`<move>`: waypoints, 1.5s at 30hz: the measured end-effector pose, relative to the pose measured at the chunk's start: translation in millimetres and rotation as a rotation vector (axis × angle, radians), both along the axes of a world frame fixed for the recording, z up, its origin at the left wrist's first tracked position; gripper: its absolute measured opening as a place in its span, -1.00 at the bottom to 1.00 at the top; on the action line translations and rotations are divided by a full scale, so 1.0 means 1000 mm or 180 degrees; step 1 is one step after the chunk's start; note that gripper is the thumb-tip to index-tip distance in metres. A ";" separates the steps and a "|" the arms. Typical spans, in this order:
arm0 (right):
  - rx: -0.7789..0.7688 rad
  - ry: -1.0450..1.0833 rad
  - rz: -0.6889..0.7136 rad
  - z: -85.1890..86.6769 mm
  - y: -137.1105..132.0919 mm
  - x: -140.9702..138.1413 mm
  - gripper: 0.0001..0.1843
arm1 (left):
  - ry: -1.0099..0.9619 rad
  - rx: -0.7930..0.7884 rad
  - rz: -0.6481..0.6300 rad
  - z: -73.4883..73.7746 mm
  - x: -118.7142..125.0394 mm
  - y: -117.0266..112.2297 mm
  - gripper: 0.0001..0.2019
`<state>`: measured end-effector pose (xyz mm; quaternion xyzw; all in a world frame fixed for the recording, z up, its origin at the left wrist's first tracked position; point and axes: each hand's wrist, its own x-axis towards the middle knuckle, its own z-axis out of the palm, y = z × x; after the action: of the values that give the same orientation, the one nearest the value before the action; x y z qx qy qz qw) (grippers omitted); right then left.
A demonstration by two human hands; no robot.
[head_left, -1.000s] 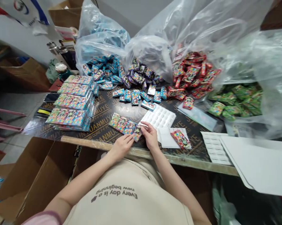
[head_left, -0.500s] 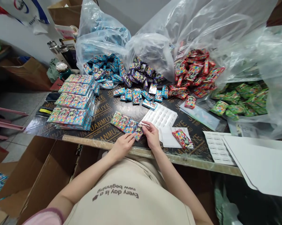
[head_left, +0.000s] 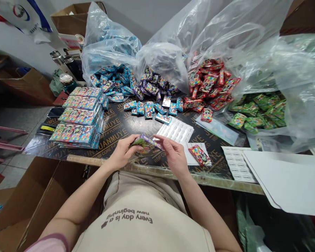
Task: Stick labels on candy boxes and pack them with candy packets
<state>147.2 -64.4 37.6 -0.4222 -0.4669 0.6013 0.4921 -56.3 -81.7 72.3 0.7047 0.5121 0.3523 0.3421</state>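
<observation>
A flat pack of small colourful packets set side by side is tilted up on edge above the table's front, between my hands. My left hand is closed on its left end, thumb below and fingers behind. At the other end, my right hand pinches the pack with thumb and fingertips. Just beyond it lies a sheet of white labels. A red packet rests on white paper to the right of my right hand. Several loose blue packets are scattered farther back.
Stacked finished-looking packs stand at the left. Along the back, clear plastic bags spill blue, purple, red and green packets. White sheets overhang the front right edge. An open cardboard box is below left.
The pack has been lifted off the table and turned from face-up to tilted on edge. My left hand has shifted left to its end; my right hand still grips the right end.
</observation>
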 end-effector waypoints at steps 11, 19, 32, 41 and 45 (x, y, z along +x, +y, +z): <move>-0.1560 0.0913 0.0780 -0.017 -0.017 0.001 -0.68 | -0.0803 -0.1190 -0.0336 -0.042 -0.002 -0.007 -0.56; -0.1828 0.0862 0.1180 -0.016 -0.021 0.012 -0.64 | -0.0793 -0.1301 -0.0246 -0.042 -0.004 -0.014 -0.58; -0.1876 0.0527 0.1324 0.000 -0.042 0.013 -0.52 | -0.0548 -0.1064 -0.0144 -0.042 0.007 -0.044 -0.61; -0.1421 -0.0221 0.1292 -0.004 -0.044 0.020 -0.60 | -0.0384 -0.1001 -0.0221 -0.044 0.010 -0.051 -0.62; -0.0882 -0.0673 0.1508 0.001 -0.037 0.023 -0.77 | -0.0289 -0.0978 -0.0287 -0.045 0.011 -0.051 -0.62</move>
<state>170.4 -101.8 38.5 -0.4249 -0.5146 0.7101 0.2243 -45.6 -132.6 26.9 0.6497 0.5119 0.2855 0.4840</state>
